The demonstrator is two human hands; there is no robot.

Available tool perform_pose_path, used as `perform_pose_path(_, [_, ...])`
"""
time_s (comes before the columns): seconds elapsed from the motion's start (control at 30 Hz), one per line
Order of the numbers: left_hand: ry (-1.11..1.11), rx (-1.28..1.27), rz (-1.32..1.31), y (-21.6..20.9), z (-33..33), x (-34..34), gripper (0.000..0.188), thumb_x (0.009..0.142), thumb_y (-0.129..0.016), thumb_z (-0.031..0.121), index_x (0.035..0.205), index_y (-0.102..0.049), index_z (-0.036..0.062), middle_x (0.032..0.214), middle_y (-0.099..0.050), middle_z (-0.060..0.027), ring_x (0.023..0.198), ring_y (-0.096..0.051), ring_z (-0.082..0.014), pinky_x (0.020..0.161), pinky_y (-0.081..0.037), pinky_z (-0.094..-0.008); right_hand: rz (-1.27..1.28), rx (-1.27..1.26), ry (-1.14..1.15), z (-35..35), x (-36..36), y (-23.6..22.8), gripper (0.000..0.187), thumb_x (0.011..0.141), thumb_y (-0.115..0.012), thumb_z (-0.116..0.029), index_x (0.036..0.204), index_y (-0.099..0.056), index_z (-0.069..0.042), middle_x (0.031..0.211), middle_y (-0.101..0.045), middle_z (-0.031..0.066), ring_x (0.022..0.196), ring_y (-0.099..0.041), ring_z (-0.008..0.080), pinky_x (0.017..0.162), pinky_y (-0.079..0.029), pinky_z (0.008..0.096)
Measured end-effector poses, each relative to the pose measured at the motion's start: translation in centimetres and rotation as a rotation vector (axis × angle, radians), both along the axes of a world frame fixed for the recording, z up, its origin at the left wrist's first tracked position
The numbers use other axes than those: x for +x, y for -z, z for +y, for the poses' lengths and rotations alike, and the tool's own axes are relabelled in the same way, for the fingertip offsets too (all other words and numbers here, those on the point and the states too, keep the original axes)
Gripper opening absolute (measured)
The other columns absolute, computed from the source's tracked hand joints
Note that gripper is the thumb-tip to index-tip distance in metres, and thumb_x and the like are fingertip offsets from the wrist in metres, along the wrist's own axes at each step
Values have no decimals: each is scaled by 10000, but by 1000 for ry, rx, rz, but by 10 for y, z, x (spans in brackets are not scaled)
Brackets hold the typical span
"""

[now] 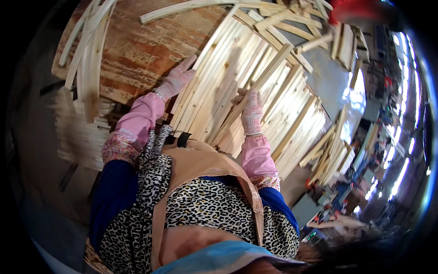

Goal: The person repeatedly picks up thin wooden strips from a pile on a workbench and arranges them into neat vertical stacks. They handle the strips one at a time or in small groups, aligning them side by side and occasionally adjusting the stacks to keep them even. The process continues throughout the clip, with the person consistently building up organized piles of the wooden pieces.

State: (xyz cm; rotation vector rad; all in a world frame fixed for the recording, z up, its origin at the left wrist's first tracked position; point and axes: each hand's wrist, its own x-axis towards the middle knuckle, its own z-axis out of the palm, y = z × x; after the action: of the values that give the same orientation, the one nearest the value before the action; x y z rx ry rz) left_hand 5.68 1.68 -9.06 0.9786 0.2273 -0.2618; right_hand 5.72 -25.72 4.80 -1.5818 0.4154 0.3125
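**One wooden strip (272, 67) clasped in our right hand (252, 112), our left hand (175, 83) free**

We have the strip clamped in the gloved right hand, the fingers wrapped around it partway along. It lies over the row of pale slats (207, 91) in front of us and runs roughly the way they run; whether it touches them all along, we cannot tell. The left hand, gloved too, has its fingers extended and grips nothing. It is at the near left edge of the slats, beside the brown plywood board (146, 45), and we cannot tell whether the fingertips press on anything.

To handle the strip well, we judge that the grip should stay close to its balance point, firm but not tight, so neither end dips and knocks the slats. The far end deserves our eye, since a small turn of the wrist swings it widely, and the loose pieces (278, 20) beyond could catch it. A second hand on the strip would steady its angle. We do best to lift rather than drag, because rough edges may snag the gloves or nudge the slats out of line.
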Motion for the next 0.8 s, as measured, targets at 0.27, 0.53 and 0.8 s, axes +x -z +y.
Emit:
perform_pose_path(0.27, [172, 611, -327, 18, 1, 7, 830, 932, -747, 130, 1636, -316, 42, 1659, -393, -152, 1551, -326, -247, 1272, -239, -348, -320, -663, 451, -102, 110, -121, 432, 1037, -638, -361, 1249, -686, 11, 923, -737, 127, 811, -708, 212, 711, -554, 309])
perform_pose_path(0.53, [232, 603, -218, 13, -13, 1, 873, 962, -730, 202, 1661, -233, 41, 1708, -285, -166, 1590, -227, -265, 1294, -163, -356, -200, -1005, 416, -173, 67, -98, 520, 956, -658, -473, 1176, -734, -7, 967, -751, 206, 891, -713, 322, 842, -534, 447])
perform_pose_path(0.8, [192, 545, -158, 3, -30, -5, 865, 982, -661, 165, 1669, -156, 18, 1733, -190, -181, 1607, -144, -283, 1301, -136, -371, 208, -1392, -5, -225, 13, -25, 477, 978, -691, -370, 1307, -470, -104, 1178, -722, 224, 1113, -705, 433, 886, -582, 529])
